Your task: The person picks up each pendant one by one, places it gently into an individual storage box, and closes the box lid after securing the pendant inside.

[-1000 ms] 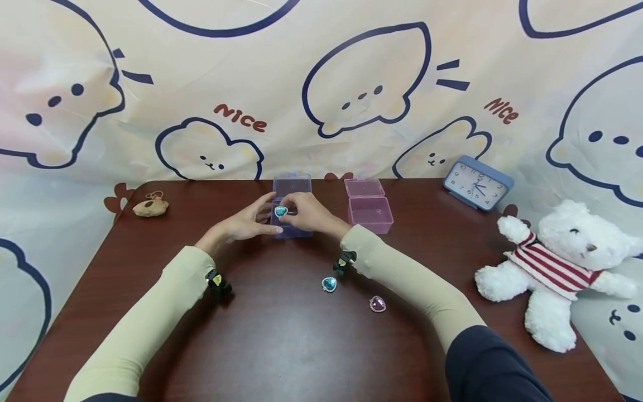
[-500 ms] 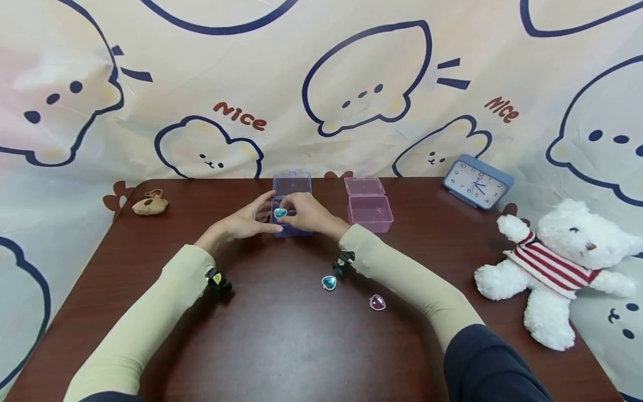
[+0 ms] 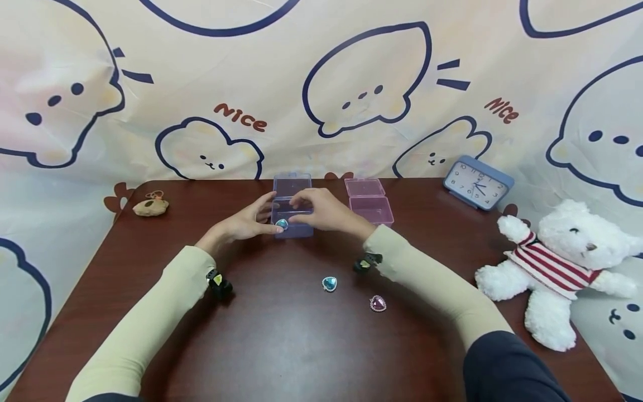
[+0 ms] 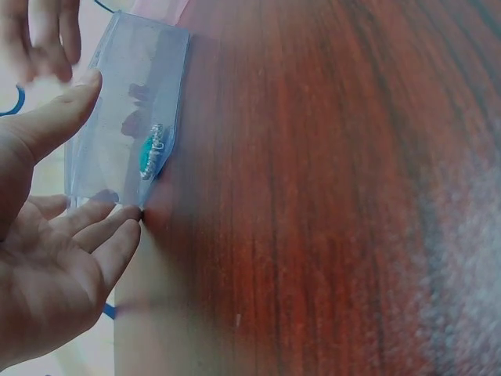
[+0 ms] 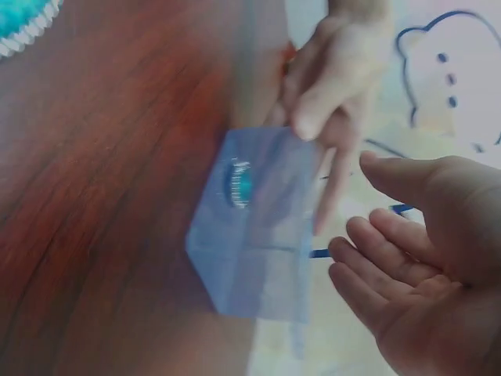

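Observation:
A clear blue lidded box stands at the back of the table, its lid up. Inside, near the front left corner, lies a blue heart-shaped gem with a beaded silver rim; both wrist views show this gem through the plastic. My left hand is at the box's left side, thumb near the front corner and fingers spread, touching it. Over the right part of the box hovers my right hand, thumb and fingers apart and holding nothing. In the right wrist view, this right hand is clear of the box.
A pink box with raised lid stands right of the blue one, partly behind my right wrist. Nearer lie another blue gem and a pink gem. A clock, white teddy bear and small tan object sit farther out.
My right hand has let go of the blue gem, which now lies lower, inside the blue box. That hand has opened and moved right. My left hand has stayed in place.

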`<state>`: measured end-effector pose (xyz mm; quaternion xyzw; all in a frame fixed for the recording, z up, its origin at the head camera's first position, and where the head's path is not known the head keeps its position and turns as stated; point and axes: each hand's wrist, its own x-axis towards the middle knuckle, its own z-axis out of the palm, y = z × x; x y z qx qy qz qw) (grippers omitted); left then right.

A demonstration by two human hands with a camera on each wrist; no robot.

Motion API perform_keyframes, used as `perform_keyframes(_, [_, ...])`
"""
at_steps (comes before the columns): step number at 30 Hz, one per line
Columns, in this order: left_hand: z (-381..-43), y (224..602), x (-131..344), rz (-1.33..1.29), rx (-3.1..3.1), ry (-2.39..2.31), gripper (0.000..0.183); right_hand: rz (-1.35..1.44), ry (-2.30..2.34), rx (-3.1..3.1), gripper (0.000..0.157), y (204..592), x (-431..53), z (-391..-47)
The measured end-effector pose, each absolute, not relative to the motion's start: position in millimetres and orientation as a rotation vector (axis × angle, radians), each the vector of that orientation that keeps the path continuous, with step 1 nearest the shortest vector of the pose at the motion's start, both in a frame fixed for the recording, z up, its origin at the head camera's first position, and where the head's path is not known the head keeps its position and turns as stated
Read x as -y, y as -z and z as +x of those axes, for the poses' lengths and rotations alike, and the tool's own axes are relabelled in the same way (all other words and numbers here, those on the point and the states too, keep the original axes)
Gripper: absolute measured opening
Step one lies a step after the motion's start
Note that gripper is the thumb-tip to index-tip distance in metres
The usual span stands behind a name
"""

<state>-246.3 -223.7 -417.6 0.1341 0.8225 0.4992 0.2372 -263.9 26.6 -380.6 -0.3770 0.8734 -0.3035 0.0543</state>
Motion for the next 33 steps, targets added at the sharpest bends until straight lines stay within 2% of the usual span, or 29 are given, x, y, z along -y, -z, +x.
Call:
perform_keyframes(8, [-247,413,223,0.363,-2.273,-1.367,0.102,-1.281,0.864,-2.566,0.036,367,-69,-230])
perform_keyframes(14, [-248,413,222,0.375,-2.273,-1.379,0.101,-1.315,0.733,-2.502,0.034,381,-92,-206])
perform_keyframes(20, [-246,416,222,0.382,-2.28,-1.363,0.102,-1.304,0.577,-2.432,0.04,402,-106,-185])
perform_keyframes(25, [-245,417,222,0.385,-2.281,-1.367,0.102,-1.291,0.536,-2.432,0.047,416,-109,-178])
perform_keyframes(33, [-246,417,222,0.39,-2.278,-1.373,0.1,-1.337,0.539,-2.442,0.034,420,-109,-176])
